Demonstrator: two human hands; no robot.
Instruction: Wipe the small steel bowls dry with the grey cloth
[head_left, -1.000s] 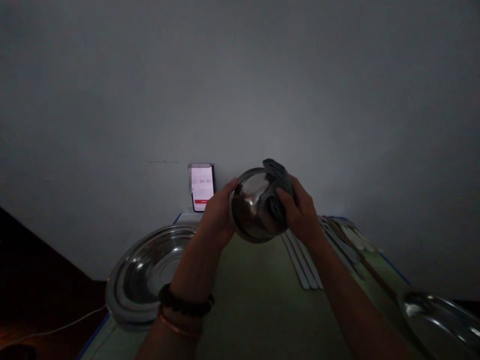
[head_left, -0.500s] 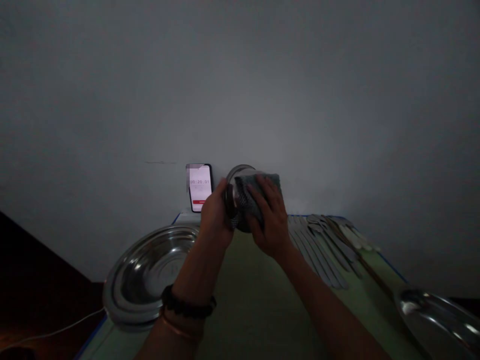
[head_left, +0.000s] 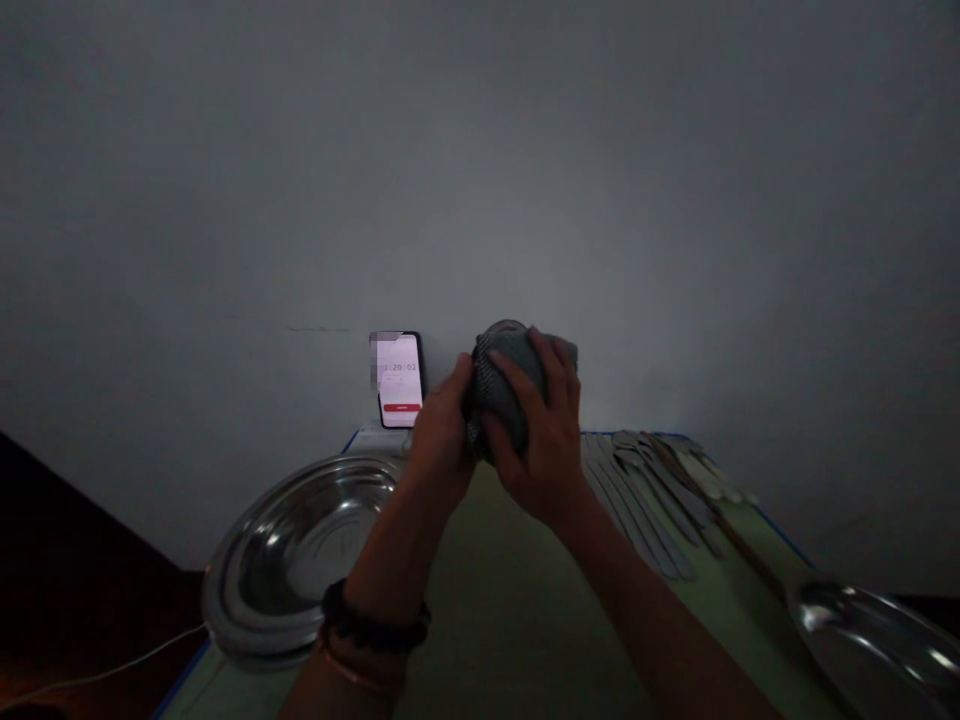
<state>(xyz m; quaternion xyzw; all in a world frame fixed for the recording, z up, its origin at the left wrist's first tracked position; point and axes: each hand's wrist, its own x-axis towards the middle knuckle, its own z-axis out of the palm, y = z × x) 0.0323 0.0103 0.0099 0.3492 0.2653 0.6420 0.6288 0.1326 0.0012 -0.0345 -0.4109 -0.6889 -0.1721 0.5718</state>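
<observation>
Raised above the middle of the table, my left hand [head_left: 442,430] is closed on the side of a round, shiny piece that looks like a small metal bowl [head_left: 507,325]. Only a thin arc of its rim shows at the top. A grey-green cloth [head_left: 514,375] with a dark checked edge covers the rest. My right hand [head_left: 544,430] grips that cloth with bent fingers and presses it onto the bowl. Which side of the bowl the cloth touches is hard to make out in the dim light.
Left on the green table [head_left: 517,600] stand stacked wide metal basins [head_left: 300,550]. A phone [head_left: 399,380] showing a timer leans on the wall behind. To the right lie several knives, forks and spoons [head_left: 645,500], white spoons [head_left: 724,480] and a large shiny metal utensil [head_left: 877,630].
Both hands have shifted slightly right with the bowl and cloth. The cloth now wraps over more of the bowl, hiding most of the rim that showed before.
</observation>
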